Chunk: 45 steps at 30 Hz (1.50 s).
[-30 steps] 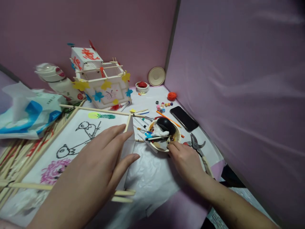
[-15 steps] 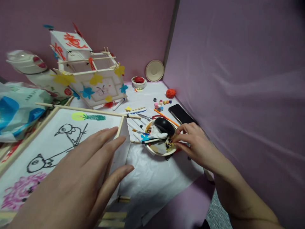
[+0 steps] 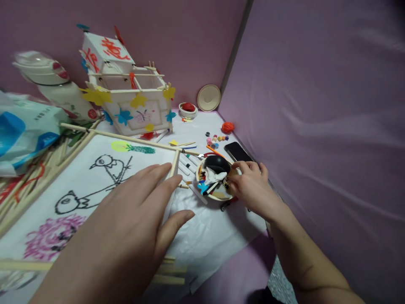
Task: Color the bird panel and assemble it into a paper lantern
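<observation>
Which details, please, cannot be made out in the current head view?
Head view: whether the right hand holds anything at the bowl; too small.
Head view: near end of the phone, hidden by that hand.
Head view: part of the drawn panel, hidden by the left hand.
Head view: left side of the packet, cut off by the edge.

bare hands (image 3: 136, 219), slim tapering fingers (image 3: 169, 192), a bare, creased right forearm (image 3: 300, 249).

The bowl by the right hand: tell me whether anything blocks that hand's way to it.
Nothing visible does. The right hand has its fingers at the right side of the bowl. The rounded black object and crumpled white material inside lie to their left.
</observation>
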### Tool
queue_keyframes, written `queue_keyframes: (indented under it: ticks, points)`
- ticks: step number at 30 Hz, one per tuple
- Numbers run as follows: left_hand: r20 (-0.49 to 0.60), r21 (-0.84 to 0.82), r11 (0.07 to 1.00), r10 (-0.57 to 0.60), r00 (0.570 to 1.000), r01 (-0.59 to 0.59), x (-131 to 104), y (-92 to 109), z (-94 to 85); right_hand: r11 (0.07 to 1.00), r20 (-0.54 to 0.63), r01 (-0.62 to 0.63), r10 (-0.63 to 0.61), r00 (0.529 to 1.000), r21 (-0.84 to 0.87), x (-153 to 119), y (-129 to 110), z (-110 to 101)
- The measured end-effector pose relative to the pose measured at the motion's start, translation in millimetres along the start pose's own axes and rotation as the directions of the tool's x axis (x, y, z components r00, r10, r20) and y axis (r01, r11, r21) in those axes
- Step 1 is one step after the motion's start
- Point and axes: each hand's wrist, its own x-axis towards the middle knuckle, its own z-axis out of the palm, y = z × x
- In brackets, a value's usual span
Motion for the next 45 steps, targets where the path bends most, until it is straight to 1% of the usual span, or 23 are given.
queue_keyframes:
  ticks: [4, 7, 12, 17, 19, 22, 24, 27, 29, 30, 32, 33, 35, 37, 41, 42, 43, 45]
  points:
    - [-0.035, -0.045, 0.999, -0.025, 0.999, 0.024, 2, 3, -1.9, 0.997, -0.051, -0.078, 0.076, 0.996, -0.027, 0, 1, 3]
    - [-0.041, -0.052, 0.998, -0.029, 0.999, 0.027, 5, 3, -3.2, 0.994, -0.002, -0.096, 0.096, 0.995, -0.055, 4, 2, 4]
    - [-0.036, -0.042, 0.998, -0.046, 0.998, 0.044, 8, 4, -6.2, 0.996, 0.090, -0.040, 0.048, 0.995, -0.084, 17, 5, 13]
    - [-0.012, -0.061, 0.996, -0.069, 0.998, 0.068, 7, 6, -7.4, 0.992, 0.075, 0.049, -0.041, 0.996, -0.118, 25, 7, 16]
    - [-0.007, -0.077, 0.994, -0.076, 0.997, 0.075, 8, 7, -7.4, 0.991, 0.105, 0.066, -0.054, 0.993, -0.117, 28, 4, 14]
    - [-0.007, -0.094, 0.992, -0.080, 0.997, 0.079, 9, 7, -7.9, 0.992, 0.155, 0.007, 0.013, 0.988, -0.125, 31, -5, 9]
    - [0.010, -0.097, 0.991, -0.087, 0.996, 0.088, 9, 7, -8.8, 0.986, 0.157, -0.045, 0.070, 0.985, -0.161, 33, -10, 8]
    - [0.033, -0.101, 0.989, -0.103, 0.994, 0.106, 10, 7, -10.4, 0.982, 0.133, -0.045, 0.070, 0.989, -0.181, 33, -11, 7]
    - [0.034, -0.105, 0.988, -0.107, 0.994, 0.110, 10, 7, -11.0, 0.992, 0.123, -0.031, 0.047, 0.991, -0.125, 32, -6, 5]
    - [0.034, -0.107, 0.988, -0.107, 0.994, 0.110, 10, 7, -11.0, 0.997, 0.123, -0.016, 0.024, 0.992, -0.071, 32, -1, 4]
    - [0.030, -0.112, 0.988, -0.101, 0.994, 0.103, 10, 7, -10.9, 0.995, 0.098, 0.027, -0.036, 0.995, 0.094, 30, 10, 2]
    - [0.027, -0.114, 0.989, -0.097, 0.995, 0.099, 10, 7, -10.8, 0.980, 0.062, 0.044, -0.057, 0.996, 0.197, 28, 16, 1]
    - [0.029, -0.113, 0.989, -0.094, 0.995, 0.097, 10, 6, -10.9, 0.908, -0.020, 0.052, -0.048, 0.999, 0.415, 25, 28, 0]
    - [0.032, -0.103, 0.990, -0.093, 0.995, 0.096, 9, 7, -11.2, 0.802, -0.060, 0.029, 0.009, 0.998, 0.596, 21, 39, 1]
    - [0.017, -0.074, 0.995, -0.072, 0.997, 0.073, 10, 6, -11.1, 0.602, -0.046, -0.057, 0.154, 0.987, 0.796, 10, 52, 5]
    - [0.011, -0.069, 0.995, -0.067, 0.998, 0.067, 10, 6, -10.8, 0.522, -0.014, -0.091, 0.194, 0.981, 0.848, 6, 54, 6]
    - [0.009, -0.065, 0.996, -0.062, 0.998, 0.063, 10, 6, -10.5, 0.411, 0.037, -0.127, 0.221, 0.975, 0.903, 2, 54, 7]
    - [0.010, -0.066, 0.996, -0.056, 0.998, 0.056, 9, 5, -10.0, 0.127, 0.162, -0.194, 0.223, 0.961, 0.973, -7, 54, 10]
